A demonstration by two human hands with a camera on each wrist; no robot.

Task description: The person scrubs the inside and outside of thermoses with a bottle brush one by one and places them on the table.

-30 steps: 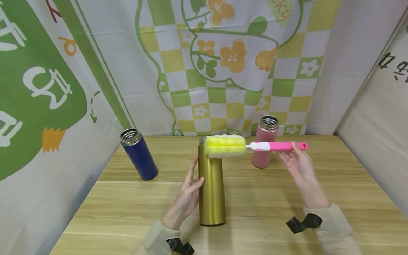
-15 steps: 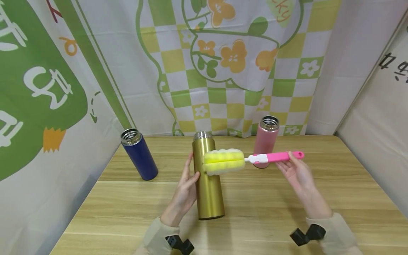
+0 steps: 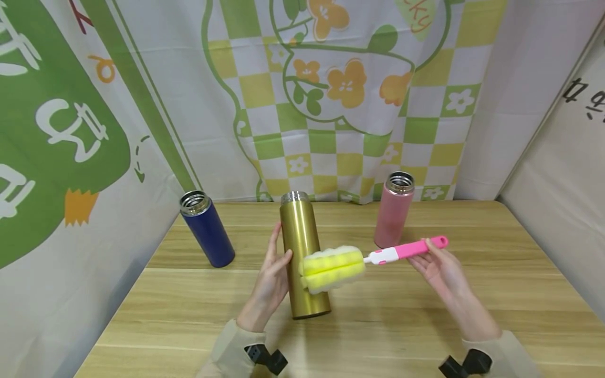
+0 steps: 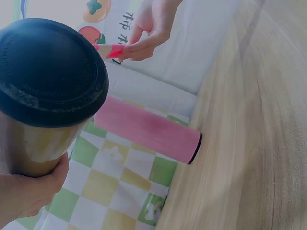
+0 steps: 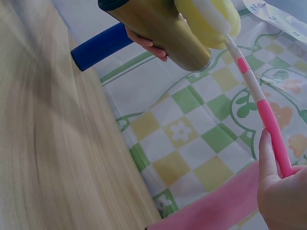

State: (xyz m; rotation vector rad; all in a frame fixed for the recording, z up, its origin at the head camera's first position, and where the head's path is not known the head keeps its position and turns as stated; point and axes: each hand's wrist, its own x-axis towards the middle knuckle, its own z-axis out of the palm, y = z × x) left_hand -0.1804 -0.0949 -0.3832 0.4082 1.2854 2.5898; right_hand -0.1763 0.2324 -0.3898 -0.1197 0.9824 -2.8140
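My left hand (image 3: 267, 286) grips a gold metal thermos bottle (image 3: 299, 226) by its side, thumb in front. The bottle leans a little left, and its silver neck shows at the top. Its black base (image 4: 48, 72) faces the left wrist camera, lifted off the table. Between thumb and fingers, my right hand (image 3: 446, 273) pinches the pink handle of a bottle brush (image 5: 271, 120). The brush's yellow and white sponge head (image 3: 333, 269) lies across the front of the bottle's lower half; whether it touches the bottle, I cannot tell.
A blue thermos bottle (image 3: 208, 231) without a lid stands at the left on the wooden table (image 3: 179, 315). Another lidless one, pink (image 3: 393, 212), stands at the back right, behind the brush. A patterned cloth (image 3: 331, 173) hangs beyond the table's rear edge.
The brush has come down from the bottle's top to its lower half, its handle end now tilted up. My left hand has raised the gold bottle slightly and shifted its top left.
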